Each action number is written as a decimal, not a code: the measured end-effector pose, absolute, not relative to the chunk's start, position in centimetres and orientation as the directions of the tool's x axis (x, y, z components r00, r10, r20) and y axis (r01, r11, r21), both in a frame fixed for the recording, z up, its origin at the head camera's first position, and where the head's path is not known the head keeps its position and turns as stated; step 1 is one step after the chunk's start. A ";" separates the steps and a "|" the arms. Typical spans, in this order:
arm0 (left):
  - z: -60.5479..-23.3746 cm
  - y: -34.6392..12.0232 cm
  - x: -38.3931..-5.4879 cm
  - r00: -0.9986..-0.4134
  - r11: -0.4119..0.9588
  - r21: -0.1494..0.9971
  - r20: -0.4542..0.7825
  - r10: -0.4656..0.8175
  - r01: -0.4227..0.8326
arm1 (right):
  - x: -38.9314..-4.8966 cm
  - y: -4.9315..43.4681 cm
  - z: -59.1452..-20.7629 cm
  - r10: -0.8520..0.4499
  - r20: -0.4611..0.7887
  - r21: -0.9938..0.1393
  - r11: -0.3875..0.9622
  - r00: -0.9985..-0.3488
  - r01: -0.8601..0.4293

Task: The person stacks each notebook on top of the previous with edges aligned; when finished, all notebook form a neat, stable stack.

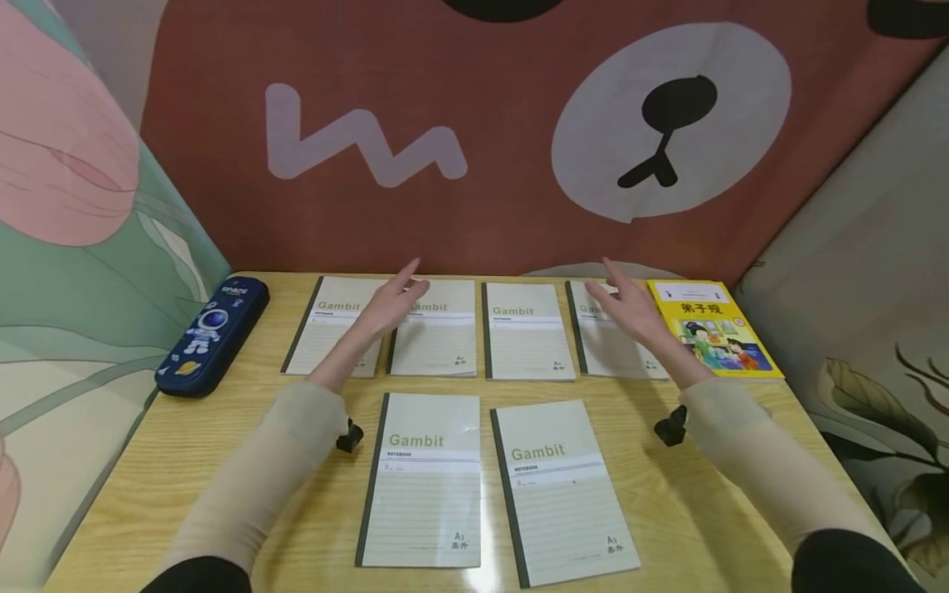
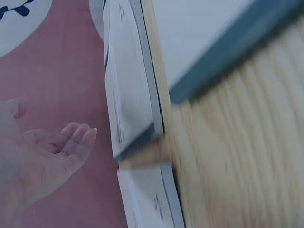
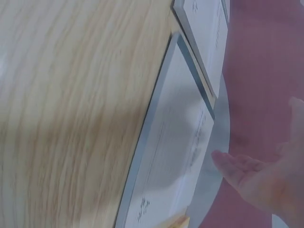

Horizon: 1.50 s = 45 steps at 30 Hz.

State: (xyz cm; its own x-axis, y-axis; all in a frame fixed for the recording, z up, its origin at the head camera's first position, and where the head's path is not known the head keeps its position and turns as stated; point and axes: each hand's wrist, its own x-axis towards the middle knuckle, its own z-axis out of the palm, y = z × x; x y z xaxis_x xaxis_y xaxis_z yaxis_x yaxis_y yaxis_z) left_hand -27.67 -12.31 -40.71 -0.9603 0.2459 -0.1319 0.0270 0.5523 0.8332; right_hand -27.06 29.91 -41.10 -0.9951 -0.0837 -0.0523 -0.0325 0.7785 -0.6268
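My left hand (image 1: pixel 390 306) hovers over the back row of Gambit notebooks, between the leftmost notebook (image 1: pixel 326 346) and the second notebook (image 1: pixel 437 333). Its fingers are loosely extended, and it grips nothing; the left wrist view shows the same hand (image 2: pixel 47 156) apart from the covers. Above the rightmost notebook of that row (image 1: pixel 604 346) is my right hand (image 1: pixel 630 309), fingers also extended and holding nothing. A third notebook (image 1: pixel 526 329) lies between the hands. Closer to me, two more notebooks lie flat: one straight (image 1: pixel 423 494), one slightly turned (image 1: pixel 567 502).
On the left of the wooden table (image 1: pixel 126 494) lies a dark blue pencil case (image 1: pixel 211 338) with an astronaut on it. A yellow picture-covered book (image 1: pixel 715 329) sits at the right end of the back row. A reddish-brown printed backdrop (image 1: pixel 504 231) stands behind the table.
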 end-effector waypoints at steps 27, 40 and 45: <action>-42.3 -3.2 -26.4 -0.888 0.205 0.948 -0.302 0.348 -0.242 | -25.5 23.9 -41.1 -0.145 -0.333 -0.895 0.360 -0.932 0.263; -42.3 -1.9 -25.9 -0.876 0.159 0.934 -0.355 0.325 -0.319 | -25.4 23.3 -40.5 -0.103 -0.435 -0.839 0.407 -0.894 0.361; -42.4 -2.0 -26.3 -0.876 0.114 0.923 -0.384 0.291 -0.366 | -25.7 23.5 -40.8 -0.080 -0.453 -0.825 0.417 -0.888 0.382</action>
